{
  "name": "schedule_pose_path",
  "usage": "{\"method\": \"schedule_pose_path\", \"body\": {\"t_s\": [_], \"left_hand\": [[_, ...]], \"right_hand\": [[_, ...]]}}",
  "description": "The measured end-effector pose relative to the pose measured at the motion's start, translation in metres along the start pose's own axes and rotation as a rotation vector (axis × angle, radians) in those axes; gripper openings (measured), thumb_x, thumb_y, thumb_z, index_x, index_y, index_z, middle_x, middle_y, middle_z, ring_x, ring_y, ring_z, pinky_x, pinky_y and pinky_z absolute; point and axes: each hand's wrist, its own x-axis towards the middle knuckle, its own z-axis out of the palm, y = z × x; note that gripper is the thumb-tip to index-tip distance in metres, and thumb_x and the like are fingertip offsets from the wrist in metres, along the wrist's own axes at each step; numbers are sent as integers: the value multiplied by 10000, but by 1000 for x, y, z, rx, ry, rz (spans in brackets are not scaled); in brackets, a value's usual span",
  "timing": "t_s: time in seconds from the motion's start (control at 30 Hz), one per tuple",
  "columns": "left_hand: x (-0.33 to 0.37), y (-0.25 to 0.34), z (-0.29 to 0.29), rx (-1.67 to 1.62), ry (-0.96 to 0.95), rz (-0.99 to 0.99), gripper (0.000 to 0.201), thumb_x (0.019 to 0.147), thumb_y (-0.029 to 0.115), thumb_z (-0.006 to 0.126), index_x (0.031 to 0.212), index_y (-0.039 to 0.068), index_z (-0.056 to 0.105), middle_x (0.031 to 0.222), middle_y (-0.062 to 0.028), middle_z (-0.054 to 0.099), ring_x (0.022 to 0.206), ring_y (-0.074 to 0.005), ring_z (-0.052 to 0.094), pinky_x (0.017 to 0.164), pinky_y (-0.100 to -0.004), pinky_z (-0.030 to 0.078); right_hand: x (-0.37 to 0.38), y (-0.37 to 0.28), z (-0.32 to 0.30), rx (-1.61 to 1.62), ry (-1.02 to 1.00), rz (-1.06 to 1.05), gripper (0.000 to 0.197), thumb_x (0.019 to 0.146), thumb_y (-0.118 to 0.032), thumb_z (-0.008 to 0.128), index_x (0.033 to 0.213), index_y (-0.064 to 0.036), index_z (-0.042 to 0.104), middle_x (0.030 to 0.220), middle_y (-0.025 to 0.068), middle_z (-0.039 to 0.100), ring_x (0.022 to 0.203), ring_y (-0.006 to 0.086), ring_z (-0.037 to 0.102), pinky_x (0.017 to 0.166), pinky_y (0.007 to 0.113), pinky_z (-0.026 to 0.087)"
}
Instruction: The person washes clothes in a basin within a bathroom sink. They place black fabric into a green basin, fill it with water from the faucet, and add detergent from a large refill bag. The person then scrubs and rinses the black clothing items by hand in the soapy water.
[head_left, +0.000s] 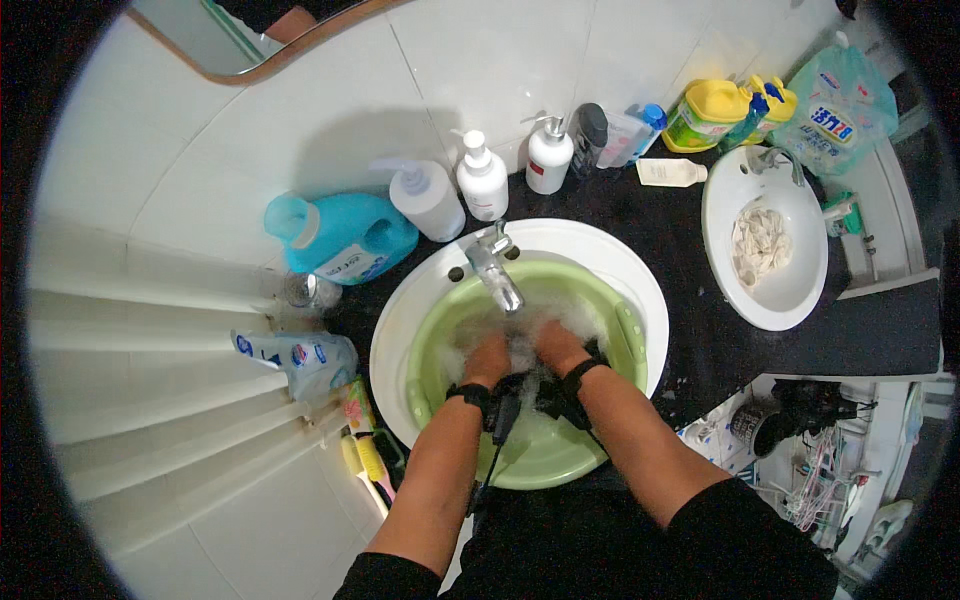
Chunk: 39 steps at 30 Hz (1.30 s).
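Observation:
A light green basin (430, 440) sits inside the white oval sink (395, 375), holding sudsy water (575, 320). Both my forearms reach down into it. My left hand (487, 358) is sunk in the foam on the left, and my right hand (560, 343) enters the suds a little to its right. Foam and water cover the fingers of both, so I cannot see whether they grip anything. Over the basin, just beyond my hands, hangs the chrome faucet (495, 275). Dark straps with black devices and cords circle both wrists.
Behind the sink stand a blue detergent jug (365, 235) and white pump bottles (484, 180). A second sink (715, 240) at right holds a crumpled pale cloth (760, 245). Yellow jugs (710, 110) stand beyond it. A soft refill pouch (320, 362) lies left of the basin.

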Motion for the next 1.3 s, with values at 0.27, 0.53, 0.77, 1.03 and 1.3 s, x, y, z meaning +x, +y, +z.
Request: {"method": "schedule_pose_path", "body": {"t_s": [0.27, 0.53, 0.77, 1.03, 1.3], "left_hand": [[-27, 57, -62, 103, 56, -112, 564, 680, 86, 654, 1187, 74, 406, 1162, -244, 406, 1086, -460, 407, 818, -530, 435], [-55, 78, -95, 37, 193, 66, 640, 605, 17, 663, 1167, 73, 363, 1101, -228, 317, 1041, -431, 331, 830, -515, 402], [-61, 80, -92, 153, -226, -88, 1090, 581, 360, 820, 1401, 172, 126, 1327, -241, 208, 1220, -458, 218, 842, -607, 383], [-24, 90, -60, 366, -483, -287, 1059, 669, 471, 729, 1439, 239, 40, 1482, -151, 24, 1324, -435, 93, 910, -648, 320], [13, 34, -11, 308, -402, -43, 257, 809, 133, 504, 1017, 36, 620, 1041, -188, 612, 967, -347, 587, 815, -475, 458]], "right_hand": [[-9, -33, -59, -74, -50, -79, 462, 700, -2, 582, 1140, -98, 481, 1153, 176, 470, 1050, 404, 443, 879, 465, 404], [-40, -60, -103, 6, 208, -218, 479, 615, 76, 556, 1074, -31, 475, 1061, 198, 424, 981, 400, 409, 864, 466, 370], [-64, -69, -120, 35, -271, -56, 625, 696, -67, 674, 1231, -168, 369, 1168, 210, 404, 1161, 414, 347, 927, 537, 299], [-21, -34, -56, -357, -432, 93, 1172, 583, -421, 786, 1427, -112, 34, 1383, 324, 198, 1282, 474, 180, 1028, 569, 169], [-5, 10, -5, -300, -6, 77, 438, 760, -239, 604, 1144, -42, 527, 1204, 230, 502, 1061, 337, 525, 809, 406, 474]]}}
